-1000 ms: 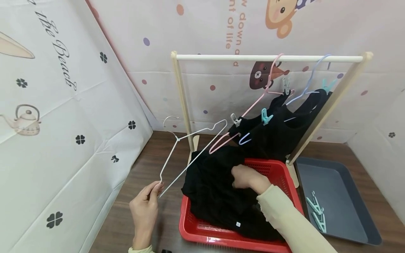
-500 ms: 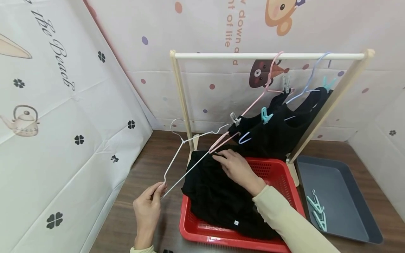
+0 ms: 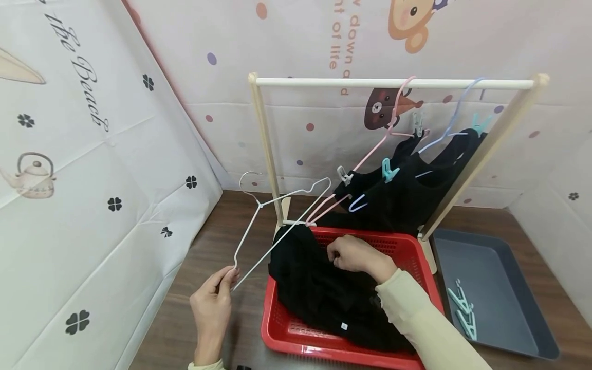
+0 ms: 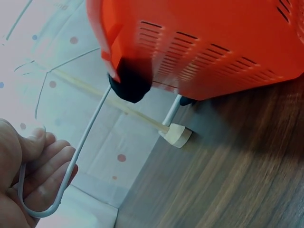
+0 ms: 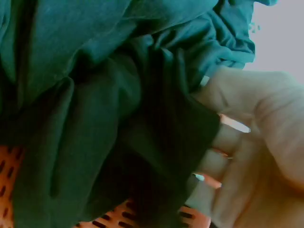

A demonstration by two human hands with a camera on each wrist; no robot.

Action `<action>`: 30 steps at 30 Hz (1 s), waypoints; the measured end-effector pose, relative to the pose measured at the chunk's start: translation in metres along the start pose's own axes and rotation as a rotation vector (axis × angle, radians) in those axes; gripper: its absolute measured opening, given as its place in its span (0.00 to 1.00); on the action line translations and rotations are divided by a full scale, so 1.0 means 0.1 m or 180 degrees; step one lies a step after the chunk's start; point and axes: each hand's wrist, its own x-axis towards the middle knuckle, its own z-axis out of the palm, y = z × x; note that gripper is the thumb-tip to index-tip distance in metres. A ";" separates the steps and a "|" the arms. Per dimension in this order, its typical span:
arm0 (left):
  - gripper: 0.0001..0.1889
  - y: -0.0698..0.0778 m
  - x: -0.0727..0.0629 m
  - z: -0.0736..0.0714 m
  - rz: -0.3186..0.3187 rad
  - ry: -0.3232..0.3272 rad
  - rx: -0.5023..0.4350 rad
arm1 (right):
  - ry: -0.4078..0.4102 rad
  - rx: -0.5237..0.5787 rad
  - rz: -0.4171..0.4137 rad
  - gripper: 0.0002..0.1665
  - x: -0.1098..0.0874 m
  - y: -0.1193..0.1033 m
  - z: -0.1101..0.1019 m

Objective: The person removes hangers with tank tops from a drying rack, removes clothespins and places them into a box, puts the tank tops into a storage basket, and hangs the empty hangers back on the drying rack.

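My left hand (image 3: 214, 295) pinches one end of a white clothes hanger (image 3: 276, 250), its hook pointing up and away. In the left wrist view the hanger's rounded corner (image 4: 42, 213) loops past the fingers. My right hand (image 3: 353, 254) is over the red basket (image 3: 319, 347), its curled fingers holding an edge of a black garment (image 3: 324, 293). The right wrist view shows that cloth (image 5: 102, 114) hanging in folds between thumb and fingers. The garment drapes over the basket's far left corner, and a small white tag (image 3: 344, 326) shows on it.
Behind the basket stands a rack with a white rail (image 3: 324, 82). A pink hanger (image 3: 372, 152) and a blue hanger (image 3: 453, 121) bear black garments (image 3: 416, 198) held by clothespins (image 3: 387, 170). A grey tray (image 3: 504, 308) with light green clothespins (image 3: 464, 313) lies at right.
My right hand reached toward the back left of the garment, then drew back with cloth, baring the basket's far rim. The left hand and white hanger shifted slightly right, then back.
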 end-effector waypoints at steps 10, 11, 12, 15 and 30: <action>0.06 0.00 0.00 0.01 0.0021 0.0056 -0.0016 | -0.0515 -0.0034 0.0487 0.19 -0.05 -0.06 0.01; 0.06 0.01 0.01 0.00 0.0018 0.0059 -0.0007 | -0.0548 -0.0056 0.0565 0.18 -0.05 -0.07 0.01; 0.06 0.01 0.01 0.00 0.0010 0.0060 -0.0005 | -0.0571 -0.0100 0.0616 0.16 -0.06 -0.07 0.02; 0.06 0.02 0.01 -0.01 -0.0003 0.0070 0.0036 | -0.0632 -0.0186 0.0743 0.13 -0.06 -0.09 0.03; 0.06 -0.03 0.00 -0.03 0.0129 -0.0036 0.0317 | 0.0753 0.0275 -0.0126 0.13 0.11 -0.03 0.11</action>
